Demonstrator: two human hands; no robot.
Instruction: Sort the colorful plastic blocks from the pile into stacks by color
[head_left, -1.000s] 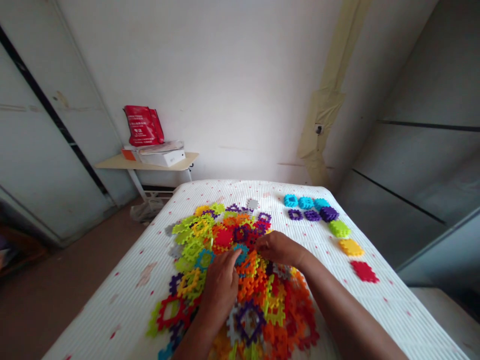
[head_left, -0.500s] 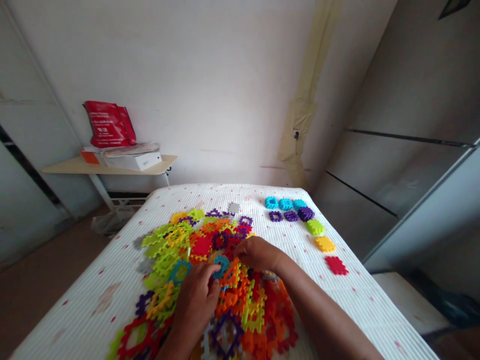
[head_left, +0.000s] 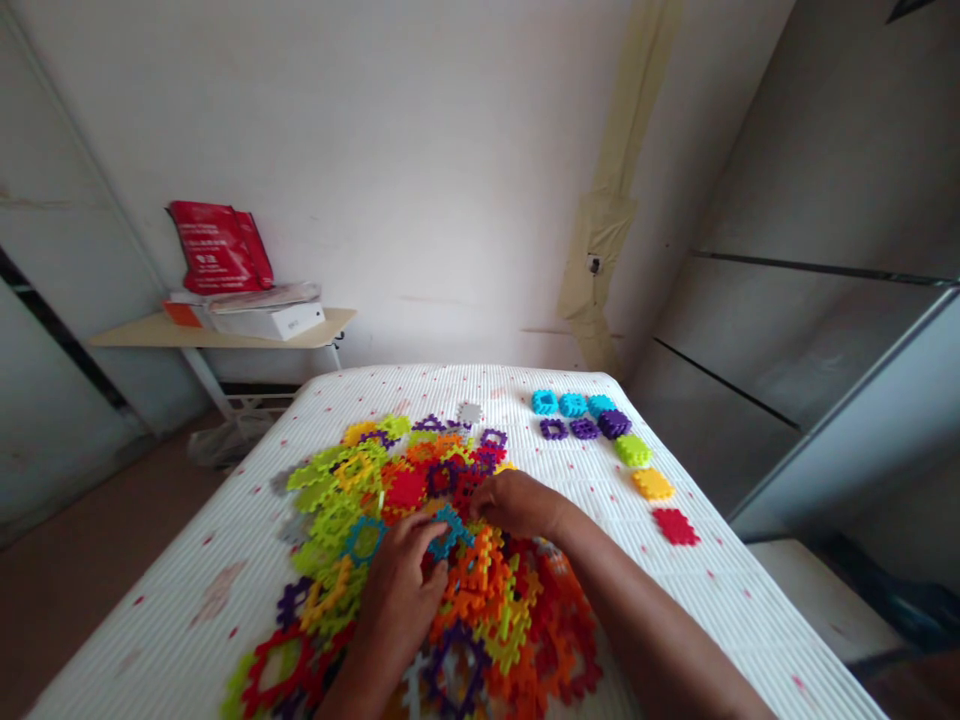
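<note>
A heap of flat, toothed plastic tiles (head_left: 420, 540) in green, orange, red, purple, yellow and blue lies on a white ribbed bed cover (head_left: 735, 610). My left hand (head_left: 397, 590) rests on the heap with fingers curled around a blue ring-shaped tile (head_left: 450, 527). Just right of it, my right hand (head_left: 517, 503) is curled down into red and purple tiles at the heap's middle; what its fingers hold is hidden.
Sorted stacks sit at the far right of the cover: blue stacks (head_left: 571, 404), purple stacks (head_left: 585, 428), a green stack (head_left: 634, 450), a yellow one (head_left: 652, 484), a red one (head_left: 676, 525). A side table (head_left: 225, 335) with a red bag (head_left: 217, 246) stands by the wall.
The view swung right and then steadied. My left hand's fingers have closed on the blue tile and lifted it slightly off the heap; my right hand has stayed almost still.
</note>
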